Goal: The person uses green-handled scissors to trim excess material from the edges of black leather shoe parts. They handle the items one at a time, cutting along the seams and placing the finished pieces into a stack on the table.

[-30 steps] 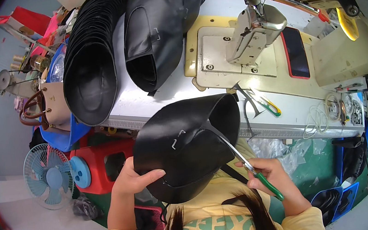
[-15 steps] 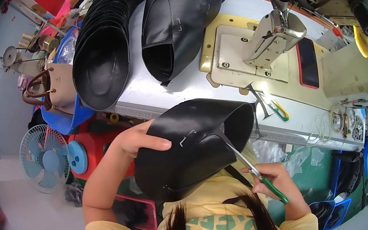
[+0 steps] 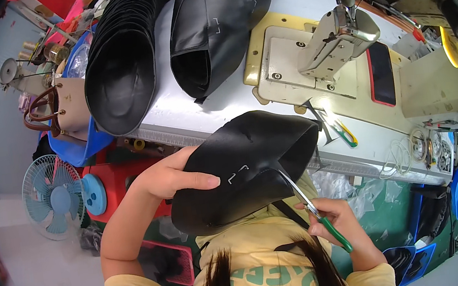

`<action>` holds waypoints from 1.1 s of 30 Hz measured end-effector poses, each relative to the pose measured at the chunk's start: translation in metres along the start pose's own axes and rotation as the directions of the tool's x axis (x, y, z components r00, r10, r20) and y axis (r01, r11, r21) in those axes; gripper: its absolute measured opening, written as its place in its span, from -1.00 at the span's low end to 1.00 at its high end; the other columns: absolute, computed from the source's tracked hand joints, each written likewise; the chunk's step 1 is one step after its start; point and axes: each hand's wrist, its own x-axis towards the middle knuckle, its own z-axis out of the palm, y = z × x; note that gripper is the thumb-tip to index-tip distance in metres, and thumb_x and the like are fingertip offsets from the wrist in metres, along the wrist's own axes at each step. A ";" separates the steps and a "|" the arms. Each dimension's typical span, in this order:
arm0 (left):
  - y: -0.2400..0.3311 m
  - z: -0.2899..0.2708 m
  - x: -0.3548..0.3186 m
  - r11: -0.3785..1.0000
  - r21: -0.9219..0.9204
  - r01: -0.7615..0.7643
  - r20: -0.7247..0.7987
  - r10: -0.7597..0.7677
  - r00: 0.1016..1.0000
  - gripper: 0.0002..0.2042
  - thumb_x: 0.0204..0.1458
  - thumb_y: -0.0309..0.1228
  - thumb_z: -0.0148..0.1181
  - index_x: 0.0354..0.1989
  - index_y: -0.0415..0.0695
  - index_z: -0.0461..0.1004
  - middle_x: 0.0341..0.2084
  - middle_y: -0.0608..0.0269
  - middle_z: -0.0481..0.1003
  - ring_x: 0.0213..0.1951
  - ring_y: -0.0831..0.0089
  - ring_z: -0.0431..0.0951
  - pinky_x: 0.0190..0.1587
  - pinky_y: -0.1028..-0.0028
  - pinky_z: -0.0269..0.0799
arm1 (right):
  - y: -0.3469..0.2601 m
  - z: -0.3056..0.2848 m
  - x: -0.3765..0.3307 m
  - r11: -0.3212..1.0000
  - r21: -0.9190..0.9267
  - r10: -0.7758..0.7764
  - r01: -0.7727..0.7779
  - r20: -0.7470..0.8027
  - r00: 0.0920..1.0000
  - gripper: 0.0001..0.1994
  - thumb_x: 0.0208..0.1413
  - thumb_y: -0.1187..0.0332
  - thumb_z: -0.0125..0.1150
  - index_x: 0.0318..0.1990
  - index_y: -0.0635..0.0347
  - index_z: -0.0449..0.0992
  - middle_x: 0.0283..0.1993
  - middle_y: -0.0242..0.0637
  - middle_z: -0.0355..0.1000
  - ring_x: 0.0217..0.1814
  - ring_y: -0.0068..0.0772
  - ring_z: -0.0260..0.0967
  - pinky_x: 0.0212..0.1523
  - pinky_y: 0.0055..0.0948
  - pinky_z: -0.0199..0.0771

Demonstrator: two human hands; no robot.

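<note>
A black leather shoe upper (image 3: pixel 241 144), curved into an open shell with pale corner marks on its face, is held up in front of my body. My left hand (image 3: pixel 178 175) grips its left side, thumb flat on the outer face and the fingers hidden behind. In my right hand (image 3: pixel 334 216) is a pair of scissors (image 3: pixel 308 201) with silver metal and a green handle. Their tips meet the upper's edge beside its opening, where the exact contact is hard to see. A black strip hangs below the upper, near my right fingers.
Beyond the upper, a sewing machine (image 3: pixel 332 48) stands on the worktable. Left of it lie another black upper (image 3: pixel 207 24) and a long nested stack of uppers (image 3: pixel 122 82). A phone (image 3: pixel 381 74) and a yellow-green cutter (image 3: pixel 342 131) rest nearby. A fan (image 3: pixel 53 195) stands at left.
The upper has tilted a little, its top edge rising. The scissors and my right hand have shifted slightly left and down. Both hands keep their grips.
</note>
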 end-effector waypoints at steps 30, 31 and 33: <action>-0.003 0.001 0.006 0.975 -0.125 0.184 0.100 -0.172 0.980 -0.49 -0.15 -0.54 0.16 0.07 -0.29 0.28 -0.11 0.15 0.42 -0.07 0.43 0.40 0.01 0.48 0.25 | -0.027 -0.025 -0.005 0.867 -0.460 -0.093 0.190 0.225 0.970 -0.52 -0.35 0.30 0.46 -0.18 0.25 0.47 -0.60 -0.31 0.18 -0.56 -0.36 0.13 -0.51 -0.47 0.15; -0.004 0.000 0.005 0.974 -0.111 0.198 0.094 -0.188 0.978 -0.48 -0.15 -0.52 0.17 0.08 -0.28 0.28 -0.10 0.15 0.42 -0.07 0.43 0.39 0.02 0.49 0.24 | -0.026 -0.026 -0.005 0.852 -0.482 -0.097 0.204 0.238 0.966 -0.51 -0.35 0.30 0.46 -0.17 0.25 0.47 -0.61 -0.31 0.17 -0.56 -0.37 0.12 -0.51 -0.47 0.15; -0.009 0.000 0.007 0.970 -0.070 0.234 0.096 -0.227 0.969 -0.46 -0.17 -0.50 0.20 0.08 -0.27 0.28 -0.10 0.15 0.41 -0.06 0.43 0.38 0.03 0.49 0.22 | -0.026 -0.024 -0.004 0.846 -0.497 -0.076 0.192 0.244 0.967 -0.50 -0.35 0.29 0.46 -0.16 0.24 0.46 -0.62 -0.33 0.16 -0.58 -0.37 0.11 -0.53 -0.48 0.14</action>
